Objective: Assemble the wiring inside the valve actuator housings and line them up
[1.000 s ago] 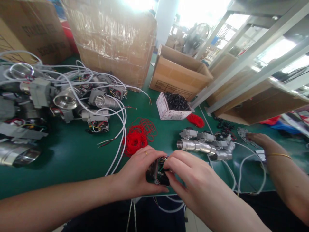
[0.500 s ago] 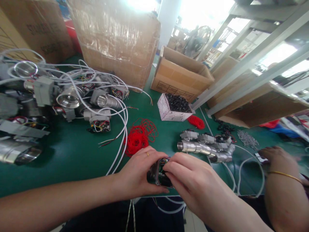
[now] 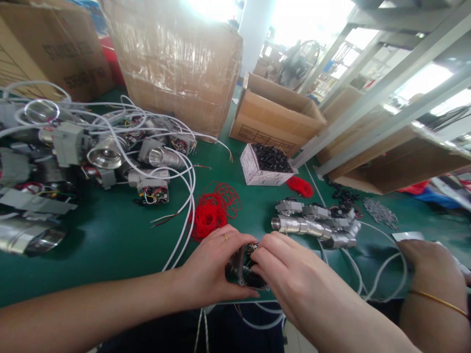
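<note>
Gripping the small wired module point(image 3: 243, 267) in our closed left hand point(image 3: 211, 267) at the near edge of the green table point(image 3: 121, 235), we pinch its wiring from the right with our right hand point(image 3: 290, 274).

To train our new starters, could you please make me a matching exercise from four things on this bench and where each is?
1. small black unit
2. red wire coil
3. white box
4. silver tube

A. filled with black parts
B. between left hand and right hand
C. on green mat beyond the left hand
D. nearest the co-worker's hand

Pairs: 1-B, 2-C, 3-A, 4-D.
</note>
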### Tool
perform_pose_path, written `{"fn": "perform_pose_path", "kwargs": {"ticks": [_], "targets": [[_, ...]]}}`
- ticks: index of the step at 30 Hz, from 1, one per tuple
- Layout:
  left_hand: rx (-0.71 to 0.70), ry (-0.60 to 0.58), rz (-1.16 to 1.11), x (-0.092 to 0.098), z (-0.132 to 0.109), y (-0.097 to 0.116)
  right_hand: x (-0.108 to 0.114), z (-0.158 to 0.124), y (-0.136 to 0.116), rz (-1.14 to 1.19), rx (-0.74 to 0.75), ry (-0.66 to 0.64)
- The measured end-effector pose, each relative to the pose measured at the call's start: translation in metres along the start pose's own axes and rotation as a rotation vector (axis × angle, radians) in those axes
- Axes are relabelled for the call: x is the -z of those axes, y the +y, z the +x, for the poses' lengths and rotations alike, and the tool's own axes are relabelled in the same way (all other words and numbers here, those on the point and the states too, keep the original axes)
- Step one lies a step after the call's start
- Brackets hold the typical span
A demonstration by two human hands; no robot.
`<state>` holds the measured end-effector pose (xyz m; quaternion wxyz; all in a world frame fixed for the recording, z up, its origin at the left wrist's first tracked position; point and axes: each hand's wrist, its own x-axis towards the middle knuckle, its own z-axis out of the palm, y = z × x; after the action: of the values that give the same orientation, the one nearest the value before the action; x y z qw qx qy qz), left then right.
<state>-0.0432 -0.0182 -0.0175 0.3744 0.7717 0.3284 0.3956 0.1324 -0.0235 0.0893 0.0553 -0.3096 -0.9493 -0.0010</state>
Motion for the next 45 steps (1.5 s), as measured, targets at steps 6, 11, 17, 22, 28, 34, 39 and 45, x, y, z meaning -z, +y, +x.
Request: {"fn": "perform_pose_path", "kwargs": {"ticks": [6, 11, 17, 22, 28, 34, 39, 45], "targets": [[0.005, 0.009, 0.002, 0.000, 0.000, 0.001, -0.010, 0.001, -0.006, -0.113, -0.004, 0.008], [-0.002, 0.009, 0.007, -0.001, 0.001, 0.002, -0.013, 0.003, -0.003, -0.076, -0.027, -0.018], [0.023, -0.007, 0.022, 0.000, 0.001, 0.004, -0.001, 0.005, 0.002, -0.118, 0.049, -0.167], [0.015, 0.009, -0.004, -0.001, 0.001, 0.004, 0.007, 0.019, -0.001, -0.060, -0.019, -0.361], [0.029, -0.020, 0.005, -0.001, 0.001, 0.003, 0.006, 0.014, 0.004, -0.072, 0.025, -0.311], [0.018, -0.019, -0.008, 0.000, 0.002, 0.005, 0.008, 0.014, 0.003, 0.007, -0.051, -0.410], [0.026, -0.033, 0.003, 0.000, 0.001, 0.004, 0.010, 0.019, 0.007, 0.017, -0.001, -0.344], [0.234, -0.014, -0.090, 0.004, 0.004, 0.002, 0.018, -0.004, 0.028, 0.236, -0.209, 0.187]]}}
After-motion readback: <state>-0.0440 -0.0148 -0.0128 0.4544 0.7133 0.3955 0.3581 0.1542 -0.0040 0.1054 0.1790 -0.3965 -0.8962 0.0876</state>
